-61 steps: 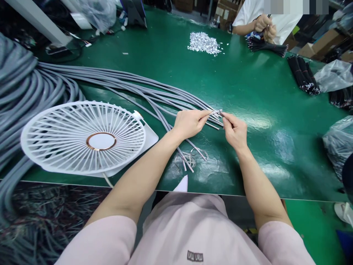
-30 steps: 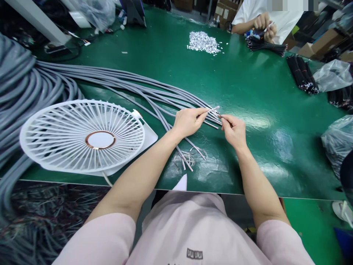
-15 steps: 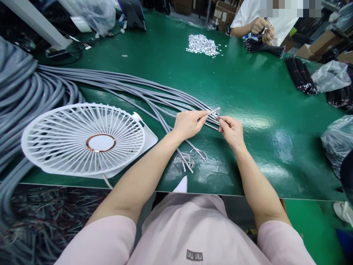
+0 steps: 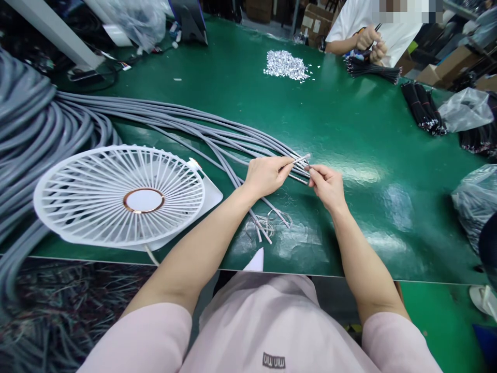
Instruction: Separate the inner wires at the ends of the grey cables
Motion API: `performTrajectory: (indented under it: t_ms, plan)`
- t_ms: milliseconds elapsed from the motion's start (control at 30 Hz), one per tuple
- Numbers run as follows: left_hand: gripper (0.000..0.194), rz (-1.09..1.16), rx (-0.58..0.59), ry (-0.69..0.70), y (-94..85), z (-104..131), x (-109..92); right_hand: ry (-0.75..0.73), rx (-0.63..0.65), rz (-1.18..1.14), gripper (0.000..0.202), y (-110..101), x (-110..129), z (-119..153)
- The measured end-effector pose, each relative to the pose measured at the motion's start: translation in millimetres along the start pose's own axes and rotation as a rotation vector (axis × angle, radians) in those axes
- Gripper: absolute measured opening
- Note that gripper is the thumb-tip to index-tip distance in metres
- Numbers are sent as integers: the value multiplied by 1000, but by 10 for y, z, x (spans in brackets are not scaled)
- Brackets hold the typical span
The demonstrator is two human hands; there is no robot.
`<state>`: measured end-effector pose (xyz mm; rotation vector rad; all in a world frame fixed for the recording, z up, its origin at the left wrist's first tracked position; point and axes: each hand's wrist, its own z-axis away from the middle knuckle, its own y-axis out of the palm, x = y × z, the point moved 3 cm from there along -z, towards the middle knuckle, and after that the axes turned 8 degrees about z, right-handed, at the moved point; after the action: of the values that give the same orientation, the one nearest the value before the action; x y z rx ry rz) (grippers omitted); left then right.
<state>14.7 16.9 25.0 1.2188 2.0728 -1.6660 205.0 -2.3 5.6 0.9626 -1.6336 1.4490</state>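
My left hand [image 4: 267,173] pinches a grey cable near its stripped, pale end [image 4: 303,158], which points up and to the right. Close beside it, my right hand [image 4: 326,184] is closed, thumb against fingers, at strands coming off that same end; exactly what it grips is too small to make out. Under and behind both hands run several grey cables [image 4: 202,116], their ends fanned out on the green table [image 4: 349,119]. Nearer to me lie a few more cable ends [image 4: 265,233] with pale tips and loose, thin strands around them.
A white fan [image 4: 120,197] lies left of my forearm, in front of a thick coil of grey cable [image 4: 23,119]. Silvery scraps [image 4: 285,66] are heaped at the back. Across the table a person's hands [image 4: 370,44] work above black wire bundles [image 4: 373,70]. Plastic bags [image 4: 477,197] sit right.
My hands and the cable end stay almost in place. Across the table, the other person's hands have shifted slightly. The whole view has moved a little.
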Motion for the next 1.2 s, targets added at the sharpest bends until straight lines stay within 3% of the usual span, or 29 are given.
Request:
performTrajectory:
  t_ms: [267, 533, 667, 800, 1200]
  plan:
    - [32, 3, 5, 13, 22, 7, 4, 22, 24, -5, 27, 6, 17, 1]
    - [36, -102, 58, 116, 116, 14, 28, 137, 96, -187, 27, 69, 136, 56]
    - [34, -77, 69, 2, 88, 3, 18, 56, 200, -167, 30, 87, 268, 146]
    - [36, -42, 45, -100, 25, -9, 14, 103, 138, -194, 29, 50, 177, 128]
    - [37, -52, 95, -95, 19, -4, -15, 144, 98, -288, 26, 73, 50, 63]
